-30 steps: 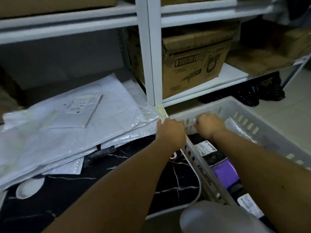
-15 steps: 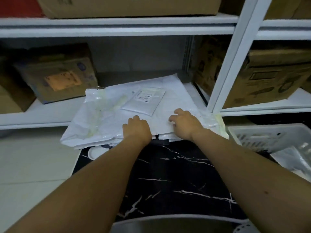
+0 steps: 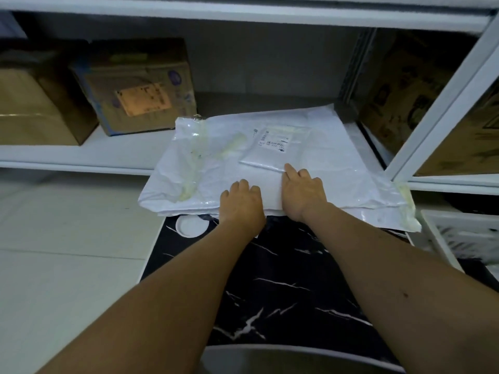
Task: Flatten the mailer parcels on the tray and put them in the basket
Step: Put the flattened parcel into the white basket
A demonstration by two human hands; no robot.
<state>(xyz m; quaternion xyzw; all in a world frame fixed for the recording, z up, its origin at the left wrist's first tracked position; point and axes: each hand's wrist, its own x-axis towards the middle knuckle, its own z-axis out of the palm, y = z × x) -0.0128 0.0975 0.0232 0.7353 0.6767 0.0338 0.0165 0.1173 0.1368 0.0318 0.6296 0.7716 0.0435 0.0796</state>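
Observation:
A stack of white mailers lies across the far end of the black marble-patterned tray (image 3: pixel 283 279). The top large white mailer (image 3: pixel 337 174) is wrinkled, with yellowish tape strips. A small labelled mailer (image 3: pixel 275 147) rests on it. My left hand (image 3: pixel 240 203) sits on the stack's near edge with fingers curled and thumb hidden. My right hand (image 3: pixel 302 193) lies flat on the large mailer, fingers spread, its index tip touching the small mailer's near corner. The white slotted basket (image 3: pixel 464 238) shows at the right edge.
The stack's far side reaches onto a low white shelf holding cardboard boxes (image 3: pixel 135 85) at left. A white shelf post (image 3: pixel 445 103) stands at right with another box (image 3: pixel 405 85) behind it. A white disc (image 3: pixel 189 225) lies on the tray. Pale floor tiles spread to the left.
A second ago both hands were at the basket's rim; they moved left onto the mailer stack. Since half a second ago they have drawn closer together, and the view has moved nearer.

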